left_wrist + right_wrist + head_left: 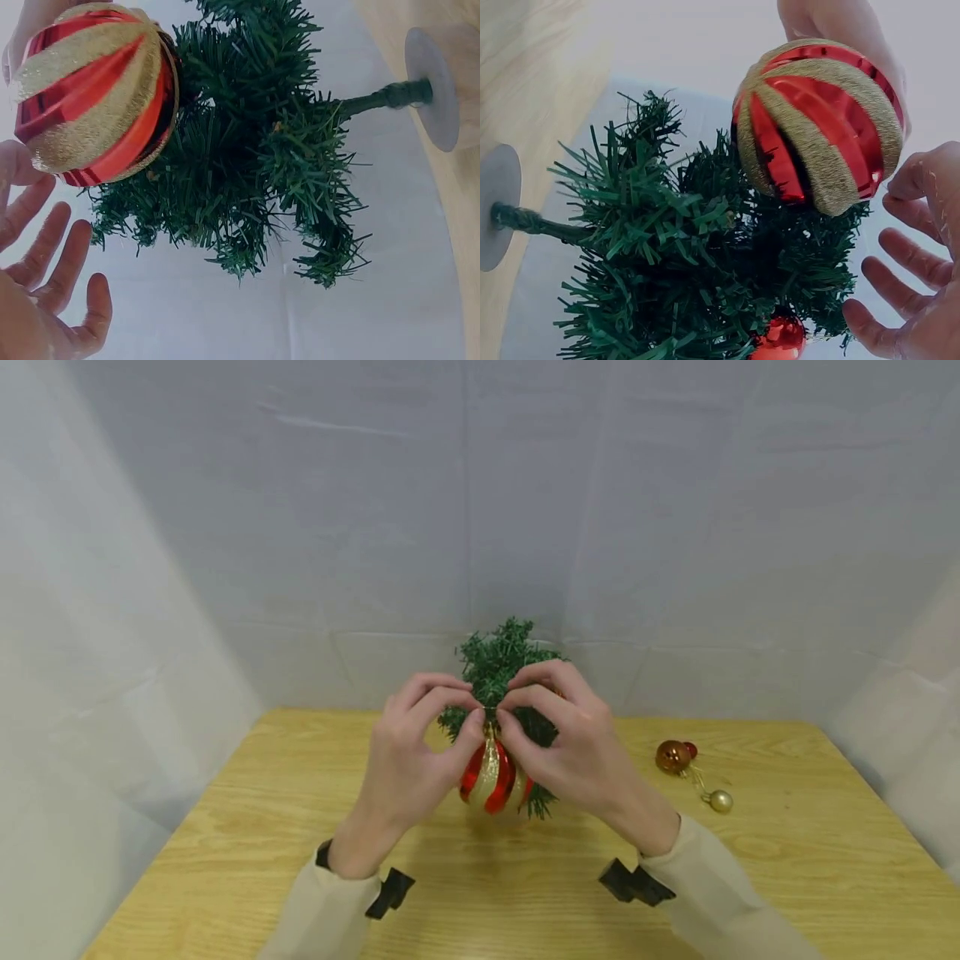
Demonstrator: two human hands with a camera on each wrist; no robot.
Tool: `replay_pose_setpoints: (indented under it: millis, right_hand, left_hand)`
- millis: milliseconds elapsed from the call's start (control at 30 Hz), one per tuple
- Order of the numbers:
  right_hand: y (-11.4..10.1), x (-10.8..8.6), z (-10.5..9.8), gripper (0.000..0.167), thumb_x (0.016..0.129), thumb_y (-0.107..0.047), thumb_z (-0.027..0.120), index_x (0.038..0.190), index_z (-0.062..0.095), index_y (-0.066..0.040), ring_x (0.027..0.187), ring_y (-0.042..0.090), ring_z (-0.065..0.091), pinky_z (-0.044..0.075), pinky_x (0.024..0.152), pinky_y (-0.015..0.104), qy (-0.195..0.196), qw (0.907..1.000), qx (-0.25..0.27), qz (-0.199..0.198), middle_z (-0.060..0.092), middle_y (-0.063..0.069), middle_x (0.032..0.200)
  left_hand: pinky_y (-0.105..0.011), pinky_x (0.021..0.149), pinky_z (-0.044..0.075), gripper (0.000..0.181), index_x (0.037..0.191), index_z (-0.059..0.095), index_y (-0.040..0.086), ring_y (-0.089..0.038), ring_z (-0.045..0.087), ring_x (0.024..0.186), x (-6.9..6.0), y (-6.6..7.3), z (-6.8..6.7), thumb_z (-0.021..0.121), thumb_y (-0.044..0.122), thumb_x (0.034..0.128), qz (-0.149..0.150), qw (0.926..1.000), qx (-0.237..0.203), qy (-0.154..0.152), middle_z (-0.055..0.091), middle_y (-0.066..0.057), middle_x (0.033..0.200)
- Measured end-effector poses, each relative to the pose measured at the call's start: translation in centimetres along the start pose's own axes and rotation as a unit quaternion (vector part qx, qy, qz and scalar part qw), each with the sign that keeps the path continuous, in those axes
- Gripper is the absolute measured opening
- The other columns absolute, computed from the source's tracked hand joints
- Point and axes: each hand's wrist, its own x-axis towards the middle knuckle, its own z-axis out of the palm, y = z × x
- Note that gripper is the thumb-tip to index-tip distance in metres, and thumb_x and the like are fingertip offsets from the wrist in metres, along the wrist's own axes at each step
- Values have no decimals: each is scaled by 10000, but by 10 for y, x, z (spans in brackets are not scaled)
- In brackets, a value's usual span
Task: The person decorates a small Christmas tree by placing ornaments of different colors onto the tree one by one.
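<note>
A large red bauble (491, 781) with glittery gold stripes hangs in front of a small green artificial tree (498, 660). Between the fingertips of both hands stretches a thin gold string above the bauble. My left hand (412, 756) pinches one side of it with thumb and index finger, and my right hand (577, 747) pinches the other. In the left wrist view, the tree's stem rises from a round base (436, 90). The right wrist view shows a smaller shiny red bauble (778, 341) among the branches. Fingers partly hide the string and the tree's middle.
On the wooden table (300, 827), right of the tree, lie an amber bauble (672, 757), a small dark red bauble (691, 749) and a small gold bauble (721, 801) with strings. A pale cloth backdrop (525, 510) hangs behind the table.
</note>
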Motion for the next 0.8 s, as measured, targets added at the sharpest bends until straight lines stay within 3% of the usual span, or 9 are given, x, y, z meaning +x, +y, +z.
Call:
replay_pose_setpoints:
  millis: [267, 400, 600, 800]
  right_hand:
    - [3, 4, 5, 48, 879, -58, 759, 926, 756, -70, 1019, 266, 600, 532, 831, 385, 45, 9991, -347, 227, 653, 119, 1079]
    - [3, 4, 6, 60, 869, -48, 758, 915, 759, -86, 1041, 288, 586, 526, 856, 410, 64, 9981, -460, 414, 657, 128, 1084]
    - [1, 8, 6, 23, 879, -73, 756, 893, 756, -91, 1041, 315, 572, 512, 866, 426, 38, 9959, -595, 679, 654, 142, 1105]
    - [0, 12, 6, 64, 913, -115, 723, 884, 757, -69, 1047, 321, 574, 509, 873, 438, -52, 9926, -650, 1023, 653, 139, 1112]
  left_hand:
    - [-425, 901, 550, 45, 942, 747, 81, -241, 674, 1011, 7, -7, 6, 725, 99, 906, -200, 9997, -164, 43, 695, -89, 1078]
    - [-422, 904, 555, 51, 928, 748, 65, -226, 677, 1019, 9, -9, 9, 726, 109, 914, -448, 9981, -433, -32, 696, -81, 1068]
    - [-486, 862, 553, 72, 941, 761, 70, -226, 670, 1052, 14, -9, 9, 732, 135, 927, -1165, 9902, -727, -269, 699, -77, 1103]
    - [-482, 860, 552, 106, 1009, 777, 125, -192, 691, 998, 22, -7, 6, 726, 189, 940, -1989, 9730, -940, -693, 694, -36, 1155]
